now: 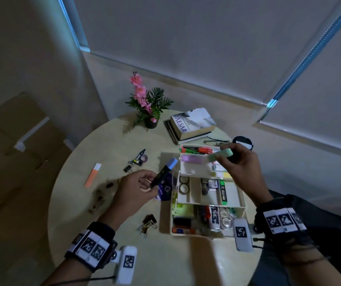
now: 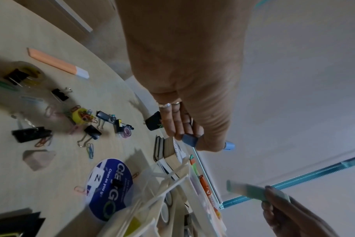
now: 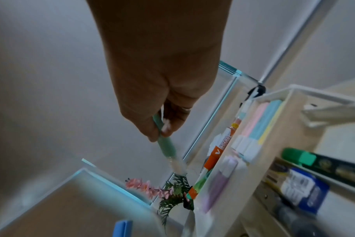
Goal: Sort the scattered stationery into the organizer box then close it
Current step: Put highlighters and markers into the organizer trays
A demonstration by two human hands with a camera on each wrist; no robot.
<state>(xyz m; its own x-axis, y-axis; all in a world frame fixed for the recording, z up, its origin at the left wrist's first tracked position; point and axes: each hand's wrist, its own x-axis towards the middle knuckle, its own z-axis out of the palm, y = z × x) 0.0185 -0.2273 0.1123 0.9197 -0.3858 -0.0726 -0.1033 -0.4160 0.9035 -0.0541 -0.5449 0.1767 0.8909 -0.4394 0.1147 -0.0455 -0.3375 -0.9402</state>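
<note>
My left hand grips a black marker with a light blue cap just left of the open white tiered organizer box; the left wrist view shows its fingers curled round the blue cap. My right hand pinches a mint green highlighter above the box's raised top tray; the right wrist view shows the same highlighter between thumb and fingers. An orange highlighter lies on the table at the left. The tray holds pastel highlighters and orange and green markers.
Binder clips and paper clips are scattered on the round table, with a round blue wipes pack beside the box. At the back stand a potted plant, stacked books, glasses and a black round object.
</note>
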